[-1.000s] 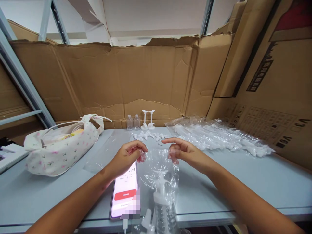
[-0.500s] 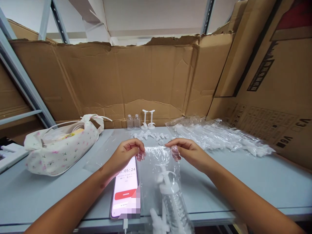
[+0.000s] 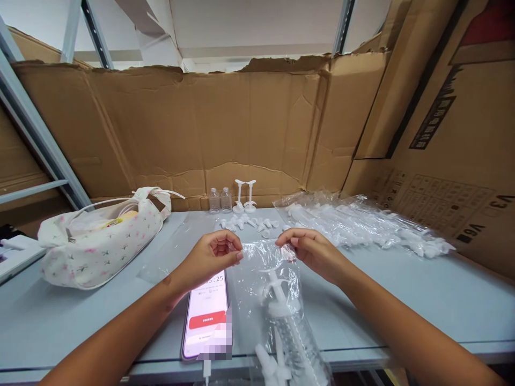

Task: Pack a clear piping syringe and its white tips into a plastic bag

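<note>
Clear plastic bag [image 3: 269, 289], holding a clear bottle [image 3: 292, 335] with a white pump top, lies on the grey table [image 3: 422, 300] at 6 o'clock; the left hand [image 3: 209, 258] pinches its upper left corner and the right hand [image 3: 311, 251] pinches its upper right corner. Phone [image 3: 206, 316], screen lit, lies just beside the bag at its 9 o'clock. Floral pouch [image 3: 98, 241] at 9 o'clock, small white parts [image 3: 249, 224] at 12 o'clock, heap of filled bags [image 3: 362, 222] at 2 o'clock.

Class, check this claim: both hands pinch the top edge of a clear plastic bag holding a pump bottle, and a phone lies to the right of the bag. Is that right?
Not quite. In the head view the phone lies left of the clear plastic bag, beneath the left hand. The rest holds: left and right hand pinch its top edge, pump bottle inside.
</note>
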Demonstrator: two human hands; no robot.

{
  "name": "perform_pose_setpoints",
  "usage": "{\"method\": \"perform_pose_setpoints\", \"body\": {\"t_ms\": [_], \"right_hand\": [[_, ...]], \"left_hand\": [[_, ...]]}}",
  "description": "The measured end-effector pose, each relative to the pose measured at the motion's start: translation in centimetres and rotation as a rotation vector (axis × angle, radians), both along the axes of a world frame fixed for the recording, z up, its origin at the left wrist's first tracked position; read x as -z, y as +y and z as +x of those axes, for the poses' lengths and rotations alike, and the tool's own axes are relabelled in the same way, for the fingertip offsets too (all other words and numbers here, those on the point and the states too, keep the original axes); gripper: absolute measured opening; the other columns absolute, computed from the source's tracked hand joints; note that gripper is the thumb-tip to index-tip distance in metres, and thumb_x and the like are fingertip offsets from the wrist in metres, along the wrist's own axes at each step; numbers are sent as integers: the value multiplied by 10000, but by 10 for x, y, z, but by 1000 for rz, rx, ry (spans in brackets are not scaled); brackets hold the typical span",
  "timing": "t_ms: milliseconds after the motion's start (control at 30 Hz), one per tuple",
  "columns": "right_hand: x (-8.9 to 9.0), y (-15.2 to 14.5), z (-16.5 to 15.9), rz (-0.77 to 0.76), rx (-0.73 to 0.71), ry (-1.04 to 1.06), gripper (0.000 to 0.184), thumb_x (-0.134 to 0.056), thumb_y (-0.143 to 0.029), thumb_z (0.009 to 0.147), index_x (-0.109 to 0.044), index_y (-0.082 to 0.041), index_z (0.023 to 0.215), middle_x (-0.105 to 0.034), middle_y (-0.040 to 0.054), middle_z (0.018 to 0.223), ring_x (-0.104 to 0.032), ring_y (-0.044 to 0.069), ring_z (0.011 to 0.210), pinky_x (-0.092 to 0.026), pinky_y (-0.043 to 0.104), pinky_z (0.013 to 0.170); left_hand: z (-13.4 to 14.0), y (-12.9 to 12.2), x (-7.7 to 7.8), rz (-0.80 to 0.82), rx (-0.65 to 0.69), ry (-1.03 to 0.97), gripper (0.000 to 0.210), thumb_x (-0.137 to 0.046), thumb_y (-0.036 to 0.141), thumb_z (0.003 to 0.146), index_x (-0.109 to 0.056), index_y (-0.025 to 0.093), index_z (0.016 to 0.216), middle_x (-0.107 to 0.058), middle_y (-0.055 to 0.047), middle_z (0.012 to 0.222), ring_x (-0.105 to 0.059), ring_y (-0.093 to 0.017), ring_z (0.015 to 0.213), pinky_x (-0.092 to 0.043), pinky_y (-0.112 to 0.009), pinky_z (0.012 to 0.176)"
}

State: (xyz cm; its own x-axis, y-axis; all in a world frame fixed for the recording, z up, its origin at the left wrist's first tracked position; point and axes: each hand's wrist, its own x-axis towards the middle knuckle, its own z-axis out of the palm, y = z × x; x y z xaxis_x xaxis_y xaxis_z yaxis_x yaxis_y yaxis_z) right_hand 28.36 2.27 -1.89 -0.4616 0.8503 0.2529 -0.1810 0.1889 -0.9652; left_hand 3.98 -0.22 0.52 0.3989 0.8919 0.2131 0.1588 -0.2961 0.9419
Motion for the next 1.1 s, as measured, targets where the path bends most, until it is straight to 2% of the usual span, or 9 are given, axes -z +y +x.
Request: {"method": "perform_pose_setpoints", "body": {"t_ms": [133, 233, 400, 533, 667, 767, 900, 1100], "right_hand": [[0, 0, 0, 29, 19, -74, 197, -565, -339, 822, -670, -174, 845, -510, -4, 661, -443, 97, 599, -355, 259, 605], [1, 0, -1, 50, 55, -147, 149, -632, -312, 785, -628, -188, 869, -513, -19, 676, -443, 91, 593, -353, 252, 595], [1, 1, -1, 94, 82, -172, 228, -577, -316, 822, -565, -202, 1018, -509, -27, 675, -453, 94, 565, -373, 260, 569], [1, -1, -4, 121, 75, -203, 222, -558, -294, 832, -547, -205, 1035, -537, -18, 700, -484, 91, 562, -389, 258, 558], [3, -5, -11, 157, 41, -240, 201, -549, -285, 844, -556, -210, 1030, -534, -13, 719, -502, 91, 582, -398, 251, 557], [4, -8, -18, 177, 6, -261, 204, -549, -300, 847, -563, -224, 1036, -529, -14, 734, -512, 94, 602, -409, 253, 573], [4, -14, -24, 190, -41, -321, 215, -544, -287, 850, -559, -226, 1057, -528, -14, 718, -514, 101, 617, -403, 256, 578], [2, -16, -25, 227, -61, -347, 298, -542, -353, 852, -513, -239, 1125, -517, -12, 726, -494, 111, 625, -403, 265, 589]], "left_hand": [[0, -1, -1, 53, 4, 21, 156, -672, 239, 725, -553, 159, 789, -501, 38, 688, -447, -73, 612, -360, -206, 566], [0, -1, -2, 39, 13, 28, 180, -667, 236, 727, -545, 172, 844, -488, 42, 694, -448, -82, 626, -364, -216, 582], [-1, 1, 0, -28, 30, 50, 311, -654, 253, 737, -541, 190, 1020, -469, 46, 683, -445, -94, 620, -356, -227, 575], [-5, 2, 0, -66, 76, 208, 316, -635, 276, 739, -577, 175, 1034, -466, 43, 647, -440, -104, 589, -351, -237, 554], [-4, 0, -1, -42, 154, 343, 318, -624, 320, 747, -596, 182, 1032, -556, 6, 736, -518, -136, 689, -408, -270, 660], [2, -3, -2, -4, 153, 398, 293, -612, 361, 752, -617, 187, 988, -612, -18, 795, -550, -153, 734, -419, -278, 688], [13, -8, -4, 32, 137, 471, 211, -582, 365, 761, -638, 180, 846, -586, 4, 681, -516, -136, 627, -385, -244, 577], [22, -12, -2, -92, 136, 474, 201, -530, 334, 778, -585, 164, 687, -625, -16, 653, -534, -134, 591, -375, -228, 523]]}}
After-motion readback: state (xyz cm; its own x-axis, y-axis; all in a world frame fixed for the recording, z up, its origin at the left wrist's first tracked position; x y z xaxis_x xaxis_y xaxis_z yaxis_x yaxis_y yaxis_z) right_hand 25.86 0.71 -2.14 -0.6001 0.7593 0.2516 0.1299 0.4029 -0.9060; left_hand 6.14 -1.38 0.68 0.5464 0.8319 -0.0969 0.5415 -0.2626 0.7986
